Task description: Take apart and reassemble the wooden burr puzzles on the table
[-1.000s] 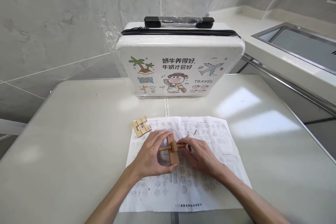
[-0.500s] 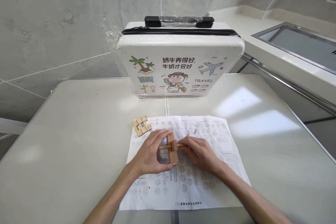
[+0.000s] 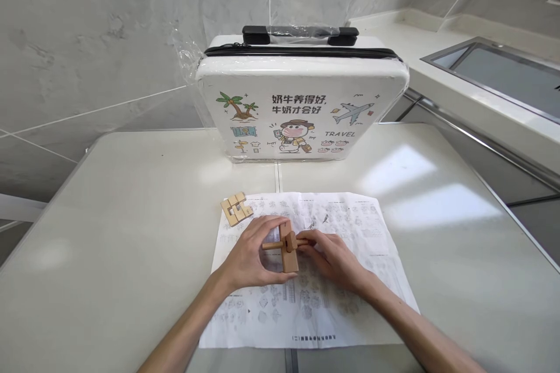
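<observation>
My left hand [image 3: 251,256] is closed around a brown wooden block [image 3: 289,262], with fingers at its far end and thumb at its near end. Several wooden pieces cross the block's middle: a thin rod [image 3: 272,246] sticks out toward my left palm, and a short chunky piece [image 3: 291,242] sits on top. On the other side, my right hand [image 3: 330,253] pinches a slim wooden stick [image 3: 303,242] that meets the block's middle. How the pieces join inside is hidden. Under both hands lies a creased white sheet [image 3: 363,323] printed with small diagrams.
A flat light-wood puzzle [image 3: 237,210] rests over the sheet's far left corner. Behind stands a white suitcase [image 3: 262,78] with cartoon prints, wrapped in clear plastic. The pale table [image 3: 109,215] has a seam down its middle. A counter [image 3: 415,41] runs along the right.
The chunky piece on the block has turned and shifted slightly to the right. The rod on the left reaches a little further out toward my palm. My hands stay nearly in place.
</observation>
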Demonstrator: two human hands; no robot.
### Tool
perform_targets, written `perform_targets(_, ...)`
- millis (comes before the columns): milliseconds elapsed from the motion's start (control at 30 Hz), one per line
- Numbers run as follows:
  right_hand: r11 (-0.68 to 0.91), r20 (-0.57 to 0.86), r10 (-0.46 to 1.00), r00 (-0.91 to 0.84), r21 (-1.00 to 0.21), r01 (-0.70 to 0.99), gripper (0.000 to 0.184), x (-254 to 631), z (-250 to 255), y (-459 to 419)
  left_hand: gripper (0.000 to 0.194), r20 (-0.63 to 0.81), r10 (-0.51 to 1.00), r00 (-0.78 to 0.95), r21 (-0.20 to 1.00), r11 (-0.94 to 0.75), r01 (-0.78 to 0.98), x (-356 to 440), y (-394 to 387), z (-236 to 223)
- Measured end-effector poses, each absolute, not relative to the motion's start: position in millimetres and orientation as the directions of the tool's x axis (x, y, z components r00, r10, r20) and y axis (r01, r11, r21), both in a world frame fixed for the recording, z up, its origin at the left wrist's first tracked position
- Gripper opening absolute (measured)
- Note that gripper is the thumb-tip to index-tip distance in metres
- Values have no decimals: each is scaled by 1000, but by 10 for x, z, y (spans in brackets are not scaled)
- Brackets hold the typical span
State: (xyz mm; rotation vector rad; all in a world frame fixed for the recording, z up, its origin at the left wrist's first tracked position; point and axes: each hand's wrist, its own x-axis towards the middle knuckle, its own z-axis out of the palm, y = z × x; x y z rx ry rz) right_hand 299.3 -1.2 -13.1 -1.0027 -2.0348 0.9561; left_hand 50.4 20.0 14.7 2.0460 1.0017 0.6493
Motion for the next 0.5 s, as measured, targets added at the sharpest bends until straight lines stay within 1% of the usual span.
perform_targets(100, 428, 221, 849, -480, -820, 380, 22, 3007, -147, -17, 97, 115, 821, 559, 804, -407, 433, 503, 211, 165)
perform_targets(333, 536, 331, 811, -482, -749, 389, 19, 2986, -185, -27, 105, 85, 829, 553, 805, -385, 452, 487, 201, 148)
perform_targets(433, 545, 327, 806, -493, -736, 403, 18, 2982, -182, -28, 111, 107, 835, 539, 804, -392, 448, 483, 203, 137)
perform_targets(500, 538, 318, 808, -496, -740, 403, 17, 2982, -189, -28, 111, 126, 840, 528, 811, -393, 432, 482, 204, 139)
